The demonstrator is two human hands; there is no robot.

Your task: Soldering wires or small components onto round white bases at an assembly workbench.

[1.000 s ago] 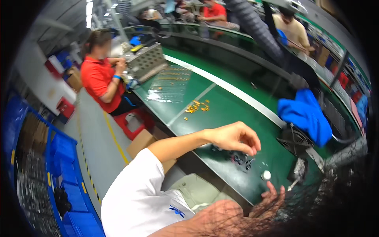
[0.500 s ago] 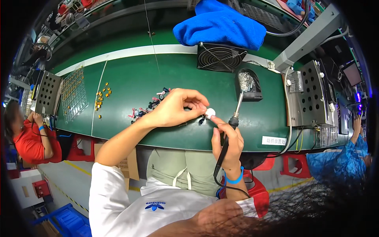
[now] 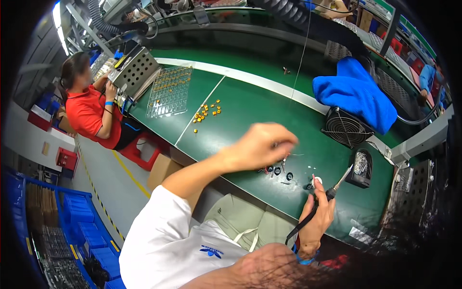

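My right hand (image 3: pixel 317 219) grips a soldering iron (image 3: pixel 330 193) with a black handle, its metal tip pointing up and away to the right. The fingertips of that hand touch a small round white piece (image 3: pixel 317 181) on the bench, with a dark bit beside it. Motion blurs my left hand (image 3: pixel 267 144), its fingers curled above the small wired parts (image 3: pixel 284 165); whether it holds anything is not visible. Several black ring-shaped parts (image 3: pixel 289 176) lie between the two hands.
Small yellow blocks (image 3: pixel 207 113) lie farther left, near a clear compartment tray (image 3: pixel 171 91). A black fan (image 3: pixel 347 127) under a blue towel (image 3: pixel 356 96) and a black holder of metal shavings (image 3: pixel 361 168) stand right. A co-worker in red (image 3: pixel 89 111) sits far left.
My left hand has left the white piece and moved over the wired parts to its left. The right hand stays at the white piece with the iron. The view has turned left.
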